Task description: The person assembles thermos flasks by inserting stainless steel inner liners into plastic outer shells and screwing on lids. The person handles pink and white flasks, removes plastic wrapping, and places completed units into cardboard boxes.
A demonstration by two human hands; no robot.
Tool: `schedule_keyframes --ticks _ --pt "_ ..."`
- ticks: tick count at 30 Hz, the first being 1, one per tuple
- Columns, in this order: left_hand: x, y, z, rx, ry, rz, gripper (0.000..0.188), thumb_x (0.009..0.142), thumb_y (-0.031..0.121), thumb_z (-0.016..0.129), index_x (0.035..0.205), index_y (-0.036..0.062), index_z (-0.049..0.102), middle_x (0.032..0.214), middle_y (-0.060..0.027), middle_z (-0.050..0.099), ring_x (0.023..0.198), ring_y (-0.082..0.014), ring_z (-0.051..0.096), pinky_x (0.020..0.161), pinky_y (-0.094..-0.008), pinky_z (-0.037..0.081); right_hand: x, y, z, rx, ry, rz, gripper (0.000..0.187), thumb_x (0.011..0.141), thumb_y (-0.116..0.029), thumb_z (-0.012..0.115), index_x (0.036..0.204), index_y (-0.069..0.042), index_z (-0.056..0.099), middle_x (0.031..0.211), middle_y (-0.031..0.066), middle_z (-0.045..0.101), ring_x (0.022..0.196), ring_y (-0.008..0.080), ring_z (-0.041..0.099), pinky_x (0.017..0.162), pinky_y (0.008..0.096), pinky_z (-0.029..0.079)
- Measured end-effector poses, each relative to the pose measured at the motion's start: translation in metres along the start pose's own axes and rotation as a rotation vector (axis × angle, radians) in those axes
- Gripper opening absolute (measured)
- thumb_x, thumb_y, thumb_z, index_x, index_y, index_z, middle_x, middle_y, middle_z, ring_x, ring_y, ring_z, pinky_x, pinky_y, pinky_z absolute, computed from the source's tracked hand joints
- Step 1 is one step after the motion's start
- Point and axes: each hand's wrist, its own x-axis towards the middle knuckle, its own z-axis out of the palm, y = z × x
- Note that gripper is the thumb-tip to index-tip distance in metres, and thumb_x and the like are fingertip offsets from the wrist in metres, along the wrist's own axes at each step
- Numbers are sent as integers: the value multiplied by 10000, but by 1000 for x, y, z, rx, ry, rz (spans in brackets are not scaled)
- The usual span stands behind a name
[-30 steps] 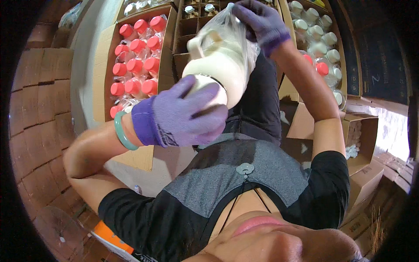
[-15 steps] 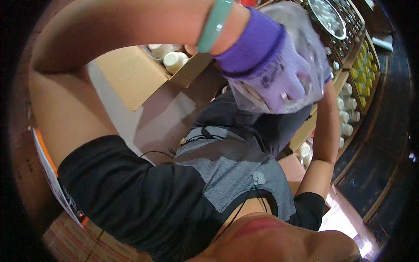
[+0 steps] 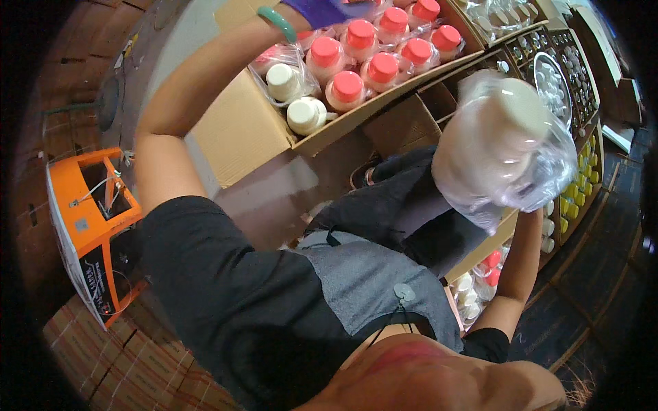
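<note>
A large cream-white plastic bottle point(image 3: 480, 154), wrapped in a clear plastic bag point(image 3: 548, 171), is held up close at the upper right. Its wide cap shows through the film. My right forearm point(image 3: 524, 253) rises behind it, and the hand itself is hidden behind bottle and bag. At the top edge my left hand point(image 3: 336, 12), in a purple glove, reaches over a cardboard box point(image 3: 253, 130) of bottles. Its fingers are smeared and partly cut off. Nearest to it are red-capped bottles point(image 3: 360, 34) in plastic film; two white-capped bottles point(image 3: 306, 114) stand at the box's near corner.
Divided cartons with dark bottles and yellow-capped bottles point(image 3: 579, 198) line the right side, with a round tray of white caps point(image 3: 552, 85). More bagged bottles point(image 3: 469, 298) stand beside my right arm. An orange-framed machine point(image 3: 92, 212) stands at left.
My left hand has left the bagged bottle and moved up and left to the box of red-capped bottles. The bagged bottle stays up at the right. The view has shifted.
</note>
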Motion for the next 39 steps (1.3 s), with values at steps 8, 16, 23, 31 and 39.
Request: schedule_keyframes --ticks 8,16,23,31,39 --pt "-228 -113 106 348 -1041 -678 575 845 537 477 1318 220 554 1326 -135 554 1240 -336 502 1061 -559 309 -30 15 -20 131 69 50 489 924 -270 542 1344 -35 458 1352 124 512 1243 273 493 1044 414 398" --pt "-256 -141 125 -40 -369 -1067 356 888 380 567 1037 73 670 1055 -158 661 1002 -319 621 903 -376 472 -22 18 -16 201 82 43 504 919 -306 543 1344 -46 466 1358 119 510 1242 286 493 1052 436 391" --pt "-217 -167 160 669 -1048 -957 442 832 472 558 1156 191 666 1298 -100 595 1224 -286 538 1068 -663 189 -25 28 -8 222 99 45 518 915 -337 543 1344 -56 473 1362 114 508 1241 297 492 1059 454 384" --pt "-236 -184 50 122 -137 -1233 313 895 383 571 1000 128 719 1014 -117 712 931 -303 664 785 -382 506 -8 61 2 260 265 125 524 907 -368 548 1340 -78 489 1362 105 512 1233 310 498 1059 473 387" --pt "-258 -133 -200 -696 982 -1152 222 943 250 570 1073 92 657 1060 -49 661 938 -180 604 853 -321 481 139 179 148 225 -199 364 370 921 -330 586 1219 -111 573 1197 62 612 1092 225 582 925 386 479"
